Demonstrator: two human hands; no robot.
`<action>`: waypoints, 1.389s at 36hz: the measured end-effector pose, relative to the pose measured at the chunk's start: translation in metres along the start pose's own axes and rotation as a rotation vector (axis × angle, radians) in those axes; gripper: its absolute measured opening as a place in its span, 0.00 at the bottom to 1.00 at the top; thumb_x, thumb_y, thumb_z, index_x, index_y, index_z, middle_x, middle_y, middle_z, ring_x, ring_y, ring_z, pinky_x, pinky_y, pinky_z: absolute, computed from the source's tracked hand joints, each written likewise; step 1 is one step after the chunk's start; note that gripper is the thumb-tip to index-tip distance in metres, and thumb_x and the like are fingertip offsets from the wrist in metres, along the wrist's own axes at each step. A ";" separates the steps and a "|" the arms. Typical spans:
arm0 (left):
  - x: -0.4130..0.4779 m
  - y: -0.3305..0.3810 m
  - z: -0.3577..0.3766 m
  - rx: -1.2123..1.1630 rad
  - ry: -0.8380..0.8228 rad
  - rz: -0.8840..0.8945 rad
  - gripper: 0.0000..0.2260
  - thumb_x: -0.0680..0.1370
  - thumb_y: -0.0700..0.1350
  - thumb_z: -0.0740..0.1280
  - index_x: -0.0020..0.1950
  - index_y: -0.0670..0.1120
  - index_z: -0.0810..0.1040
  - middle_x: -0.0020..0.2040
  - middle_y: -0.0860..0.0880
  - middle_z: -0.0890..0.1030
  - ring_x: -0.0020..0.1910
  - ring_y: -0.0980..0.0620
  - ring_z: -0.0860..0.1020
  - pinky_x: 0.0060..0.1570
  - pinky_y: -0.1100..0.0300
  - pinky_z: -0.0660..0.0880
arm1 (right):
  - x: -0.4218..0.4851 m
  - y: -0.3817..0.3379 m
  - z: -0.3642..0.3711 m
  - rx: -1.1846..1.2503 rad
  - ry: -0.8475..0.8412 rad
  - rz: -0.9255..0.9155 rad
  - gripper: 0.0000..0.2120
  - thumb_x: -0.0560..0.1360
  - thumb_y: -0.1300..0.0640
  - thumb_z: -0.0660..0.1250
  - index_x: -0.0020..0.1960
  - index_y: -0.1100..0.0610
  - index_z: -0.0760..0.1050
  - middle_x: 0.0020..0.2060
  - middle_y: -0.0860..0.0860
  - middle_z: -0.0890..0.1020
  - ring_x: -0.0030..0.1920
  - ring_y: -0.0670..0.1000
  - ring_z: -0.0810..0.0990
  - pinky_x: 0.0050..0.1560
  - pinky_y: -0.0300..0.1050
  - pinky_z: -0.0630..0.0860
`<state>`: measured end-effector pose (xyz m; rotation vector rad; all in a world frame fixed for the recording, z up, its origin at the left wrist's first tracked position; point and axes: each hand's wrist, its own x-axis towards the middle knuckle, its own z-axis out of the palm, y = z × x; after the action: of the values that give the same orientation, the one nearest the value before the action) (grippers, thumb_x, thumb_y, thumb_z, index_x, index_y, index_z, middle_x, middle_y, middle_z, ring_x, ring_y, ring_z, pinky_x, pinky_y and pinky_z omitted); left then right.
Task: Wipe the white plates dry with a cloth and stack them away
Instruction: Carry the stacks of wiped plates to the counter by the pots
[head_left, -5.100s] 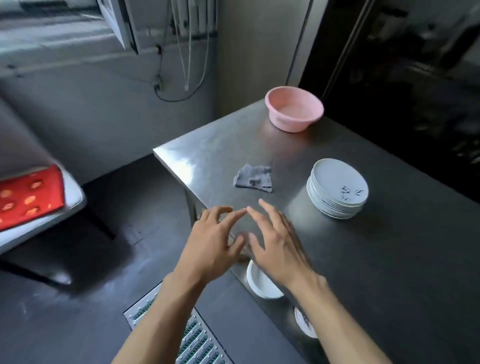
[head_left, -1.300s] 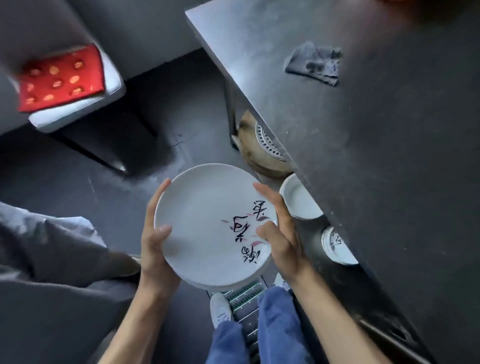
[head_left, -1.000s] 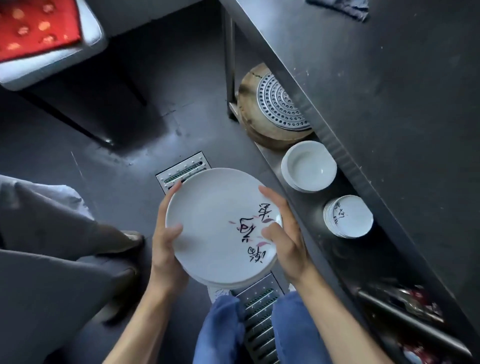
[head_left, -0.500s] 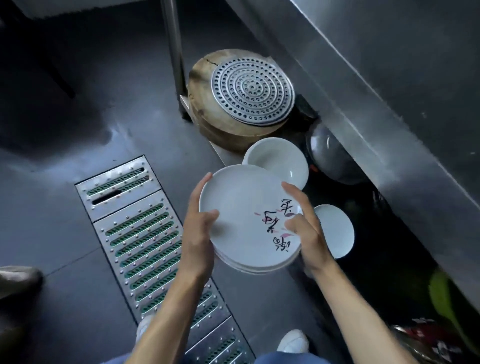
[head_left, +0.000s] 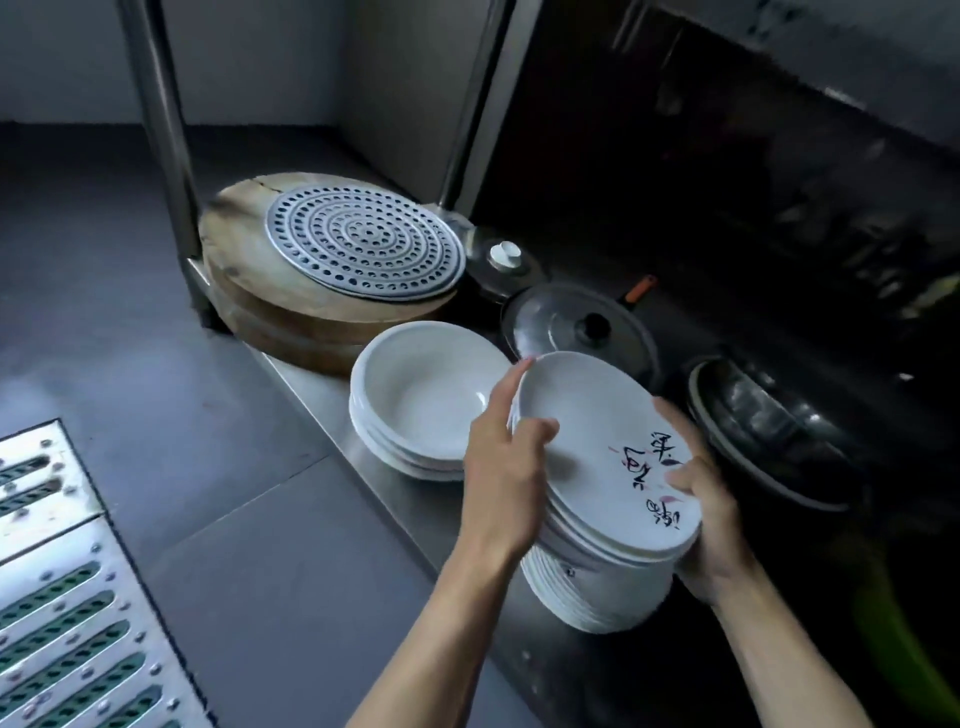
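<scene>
Held plates (head_left: 592, 441) now sit right of centre in the frame, over the stack (head_left: 587, 597) on the low shelf (head_left: 400, 504). Half a second ago they hung out over the floor, short of the shelf. They are tilted, and contact with the stack cannot be told.

Left hand (head_left: 498, 467) grips the left rim, thumb on the top face. Right hand (head_left: 711, 525) grips the right rim, thumb by the lettering. Bowls (head_left: 426, 395) stand just to the left.

Judgement: stacking-away step nearly done; level, seat, release.
</scene>
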<state>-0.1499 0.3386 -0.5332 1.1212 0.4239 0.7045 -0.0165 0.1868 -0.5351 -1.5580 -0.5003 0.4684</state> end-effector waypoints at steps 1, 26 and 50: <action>0.002 -0.007 0.007 0.001 -0.032 0.003 0.28 0.67 0.59 0.60 0.68 0.69 0.75 0.59 0.73 0.78 0.59 0.71 0.75 0.50 0.70 0.73 | -0.002 0.002 -0.008 0.018 0.031 0.000 0.32 0.66 0.57 0.60 0.70 0.45 0.74 0.67 0.52 0.78 0.68 0.59 0.75 0.66 0.64 0.71; 0.010 -0.104 0.055 0.027 -0.162 -0.367 0.22 0.74 0.57 0.59 0.68 0.66 0.78 0.66 0.53 0.82 0.63 0.52 0.81 0.68 0.49 0.75 | -0.040 0.050 -0.070 -0.076 0.339 0.291 0.28 0.63 0.55 0.60 0.61 0.39 0.79 0.59 0.48 0.83 0.61 0.52 0.80 0.65 0.57 0.76; 0.043 -0.124 0.048 0.022 -0.159 -0.362 0.22 0.75 0.64 0.59 0.59 0.59 0.85 0.55 0.51 0.88 0.56 0.49 0.85 0.68 0.44 0.75 | -0.025 0.059 -0.044 -0.027 0.496 0.266 0.24 0.73 0.56 0.59 0.65 0.39 0.76 0.62 0.44 0.80 0.62 0.47 0.79 0.67 0.55 0.75</action>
<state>-0.0522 0.3053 -0.6270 1.0757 0.4839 0.2923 -0.0099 0.1341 -0.5926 -1.7023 0.0837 0.2585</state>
